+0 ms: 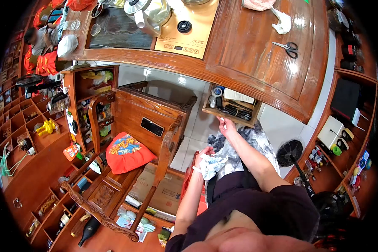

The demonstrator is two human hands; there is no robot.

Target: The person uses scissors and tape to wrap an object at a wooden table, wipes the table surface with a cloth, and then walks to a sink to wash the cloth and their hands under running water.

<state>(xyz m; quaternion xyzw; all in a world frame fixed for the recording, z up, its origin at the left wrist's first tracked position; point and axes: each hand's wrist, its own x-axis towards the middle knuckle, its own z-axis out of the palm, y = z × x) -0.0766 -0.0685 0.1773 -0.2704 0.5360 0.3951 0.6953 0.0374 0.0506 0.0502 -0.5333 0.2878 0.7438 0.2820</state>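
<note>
Brown wooden drawer point(241, 122) juts below the table point(248, 54), apparently open for easy reach. At its front, the right hand point(228, 129) pinches a small white object point(223, 122); the left hand point(204, 154) touches crumpled cloth point(213, 167), finger grip unclear.

One wide, round-edged view looks steeply down and forward from the person's head. The shirt point(260, 208), nearest the lens, fills 5 o'clock; the right hand point(228, 127) and left hand point(203, 156) sit farther off, near the centre. The desk point(248, 52) spans 11 to 2 o'clock, the chair point(128, 111) lies toward 8, shelves point(368, 101) at 3.
</note>
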